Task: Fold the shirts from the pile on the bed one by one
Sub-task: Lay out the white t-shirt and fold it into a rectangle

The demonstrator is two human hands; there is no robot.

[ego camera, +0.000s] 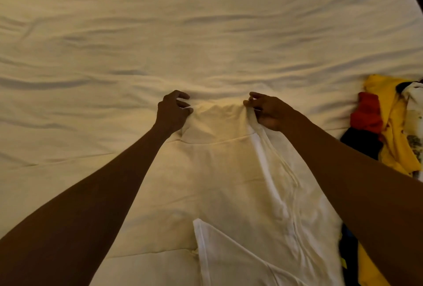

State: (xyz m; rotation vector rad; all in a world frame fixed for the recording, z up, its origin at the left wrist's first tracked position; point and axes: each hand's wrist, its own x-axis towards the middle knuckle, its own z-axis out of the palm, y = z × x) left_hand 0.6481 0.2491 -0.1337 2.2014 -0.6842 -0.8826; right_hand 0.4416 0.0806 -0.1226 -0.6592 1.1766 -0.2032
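- White cloth is pinched at both far corners. The fingertips (188, 110) of the left hand (172, 112) close on a small bunch of the white shirt (229, 182), and the remaining fingers curl loosely above it.
- Just right of centre frame, the right hand (269, 112) pinches the opposite far corner the same way. Thumb and fingers (250, 103) gather a ridge of fabric, and the outer fingers are bent but hold nothing.
- Both hands sit at about the same height in the middle of the frame, knuckles up and wrists low near the cloth. The edge between them sags slightly.
- Both bare forearms reach in from the lower corners of the frame and converge toward the shirt's far edge.
- The white shirt lies lengthwise on the bed sheet (206, 33), running from the hands down to the bottom centre of the frame. One long side is folded over toward the right, and a seamed edge shows near the bottom.
- The cream sheet is wrinkled and fills the upper frame.
- At the right edge lies the pile of shirts (393, 125) in yellow, red, dark and patterned white, well apart from the hands. The right forearm crosses in front of its lower part and hides some of it.
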